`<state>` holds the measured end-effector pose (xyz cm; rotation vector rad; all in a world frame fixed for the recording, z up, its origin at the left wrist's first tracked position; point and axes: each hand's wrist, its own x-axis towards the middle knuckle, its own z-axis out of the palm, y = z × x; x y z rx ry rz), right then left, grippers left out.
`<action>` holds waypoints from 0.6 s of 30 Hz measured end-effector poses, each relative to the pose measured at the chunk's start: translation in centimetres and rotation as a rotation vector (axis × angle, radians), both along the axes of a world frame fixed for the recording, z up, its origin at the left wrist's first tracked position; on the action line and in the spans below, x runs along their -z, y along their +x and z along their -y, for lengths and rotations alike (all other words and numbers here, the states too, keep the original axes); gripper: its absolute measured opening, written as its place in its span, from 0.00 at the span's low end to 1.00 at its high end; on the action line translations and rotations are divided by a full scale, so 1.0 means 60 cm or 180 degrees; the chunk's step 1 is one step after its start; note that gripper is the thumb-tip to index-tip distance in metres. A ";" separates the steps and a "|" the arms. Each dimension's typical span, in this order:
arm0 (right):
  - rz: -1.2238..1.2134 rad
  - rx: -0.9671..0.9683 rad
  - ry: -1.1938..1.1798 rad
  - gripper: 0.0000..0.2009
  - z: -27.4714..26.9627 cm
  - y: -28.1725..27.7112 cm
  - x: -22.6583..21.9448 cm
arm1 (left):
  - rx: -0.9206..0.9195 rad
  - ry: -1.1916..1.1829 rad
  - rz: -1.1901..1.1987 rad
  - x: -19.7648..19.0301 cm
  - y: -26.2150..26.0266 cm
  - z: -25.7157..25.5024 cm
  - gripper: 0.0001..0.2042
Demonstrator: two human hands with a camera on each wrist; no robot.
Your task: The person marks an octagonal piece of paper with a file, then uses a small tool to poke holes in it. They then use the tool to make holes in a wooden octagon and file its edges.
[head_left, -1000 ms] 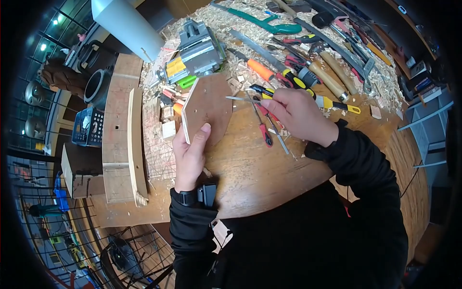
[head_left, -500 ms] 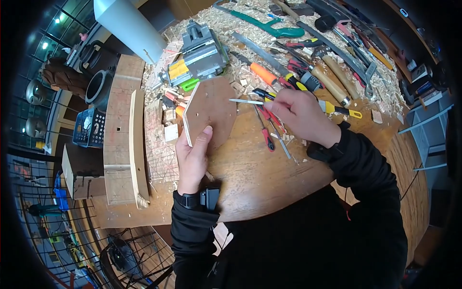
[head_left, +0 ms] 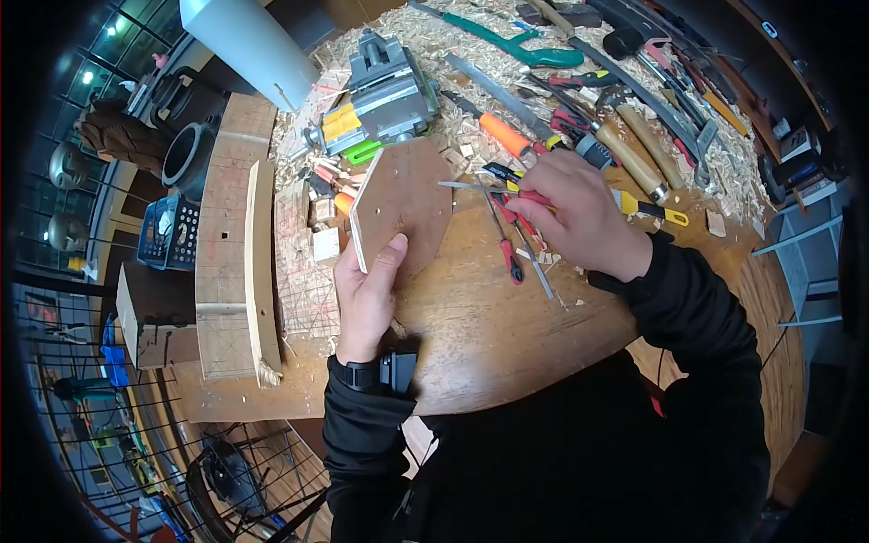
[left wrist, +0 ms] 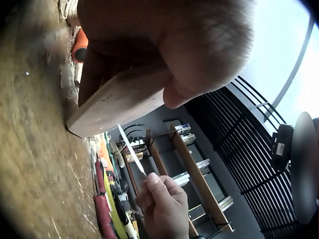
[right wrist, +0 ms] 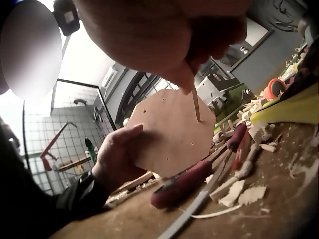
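A flat wooden board with cut corners and small holes is held tilted up by my left hand, thumb on its near face. My right hand pinches a thin file with a red handle, its narrow blade pointing at the board. In the right wrist view the blade meets the board at one of the holes; whether it passes through cannot be told. The left wrist view shows the blade at the board's face, with the right hand behind it.
Small red-handled tools lie on the table below the right hand. A metal vise stands behind the board. Saws, files and wood shavings cover the back. Long wooden strips lie at the left, near a blue basket.
The blade has tilted slightly and stays near the board's right part. Both hands and the board have shifted slightly right in the head view, along with the surroundings.
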<state>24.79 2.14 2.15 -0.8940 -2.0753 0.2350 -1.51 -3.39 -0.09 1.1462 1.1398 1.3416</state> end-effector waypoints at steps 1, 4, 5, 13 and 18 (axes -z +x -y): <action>0.0003 -0.0006 -0.0002 0.13 0.000 0.000 0.000 | 0.0030 0.0009 0.0000 0.001 -0.002 -0.001 0.12; 0.0012 -0.0066 -0.0089 0.13 0.001 0.004 -0.004 | 0.0062 0.0018 -0.0034 0.002 -0.004 -0.001 0.12; 0.0188 0.0084 -0.0908 0.11 0.002 0.005 -0.011 | 0.0071 0.0016 -0.0078 0.002 -0.004 -0.001 0.12; -0.0400 -0.0043 -0.0386 0.09 0.005 -0.002 0.006 | 0.0096 0.0006 -0.0175 0.005 -0.006 -0.002 0.13; 0.0277 0.0163 -0.0476 0.07 0.008 0.020 0.020 | 0.0206 0.0082 -0.0006 0.003 0.001 -0.003 0.13</action>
